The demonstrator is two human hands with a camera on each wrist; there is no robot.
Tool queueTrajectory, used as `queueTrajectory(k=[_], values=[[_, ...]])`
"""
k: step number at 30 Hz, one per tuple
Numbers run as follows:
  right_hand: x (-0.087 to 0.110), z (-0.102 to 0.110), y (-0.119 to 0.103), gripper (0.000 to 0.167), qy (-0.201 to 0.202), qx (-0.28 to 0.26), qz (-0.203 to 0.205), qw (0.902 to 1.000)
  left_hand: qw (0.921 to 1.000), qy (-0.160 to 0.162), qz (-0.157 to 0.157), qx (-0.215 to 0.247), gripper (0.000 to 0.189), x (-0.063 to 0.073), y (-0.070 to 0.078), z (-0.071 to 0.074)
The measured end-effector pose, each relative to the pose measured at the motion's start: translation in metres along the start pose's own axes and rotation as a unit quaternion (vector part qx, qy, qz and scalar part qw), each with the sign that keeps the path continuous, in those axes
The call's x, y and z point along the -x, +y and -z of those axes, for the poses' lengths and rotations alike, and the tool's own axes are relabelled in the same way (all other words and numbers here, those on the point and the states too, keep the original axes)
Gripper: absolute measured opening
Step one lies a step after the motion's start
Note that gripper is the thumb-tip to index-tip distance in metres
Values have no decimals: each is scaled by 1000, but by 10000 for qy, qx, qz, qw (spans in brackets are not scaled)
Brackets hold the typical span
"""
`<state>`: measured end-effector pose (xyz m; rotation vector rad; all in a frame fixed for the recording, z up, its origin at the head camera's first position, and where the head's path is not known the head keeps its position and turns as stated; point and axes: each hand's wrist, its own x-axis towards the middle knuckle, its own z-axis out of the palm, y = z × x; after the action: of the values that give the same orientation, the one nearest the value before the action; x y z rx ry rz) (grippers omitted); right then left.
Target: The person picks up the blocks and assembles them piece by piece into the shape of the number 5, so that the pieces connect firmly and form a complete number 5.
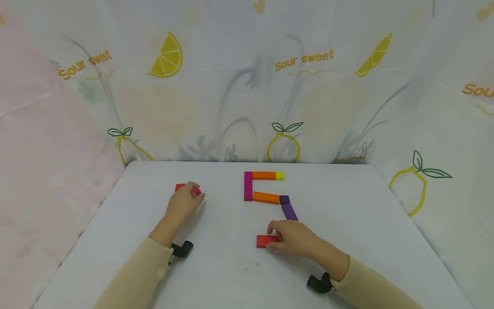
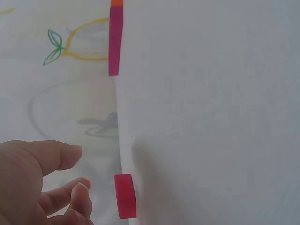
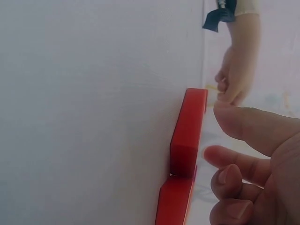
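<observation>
R hand [image 1: 295, 238] fingers curled on red block [image 1: 264, 241], L hand [image 1: 184, 201] loose by another; blocks look light, stiff, best pinched at long sides.

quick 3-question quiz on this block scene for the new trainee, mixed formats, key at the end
1. True or false: the right hand rests at a red block.
2. Which block stands at the left edge of the block figure? A) yellow B) magenta C) purple
3. Fill in: the left hand is at a small ___ block.

Key:
1. True.
2. B: the magenta block.
3. Red; whether it is gripped cannot be told.
</observation>
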<state>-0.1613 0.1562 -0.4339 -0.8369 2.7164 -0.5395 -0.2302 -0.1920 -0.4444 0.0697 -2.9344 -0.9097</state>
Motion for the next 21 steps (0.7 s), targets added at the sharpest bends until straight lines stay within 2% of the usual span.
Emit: queueTrajectory(k=[9,16,21], values=[[1,1,-1,26,-61,-84,-97,9999,9994,-189,290,-61,40,-9,-7,8],[-1,1,-1,24,-110,-118,-191,9997,9991,-280,322,-50,42,-19,-15,4],[-1,-1,-1,23,-95,-115,-219,9996,9986,-347,401,-12,43,-22,-16,5]])
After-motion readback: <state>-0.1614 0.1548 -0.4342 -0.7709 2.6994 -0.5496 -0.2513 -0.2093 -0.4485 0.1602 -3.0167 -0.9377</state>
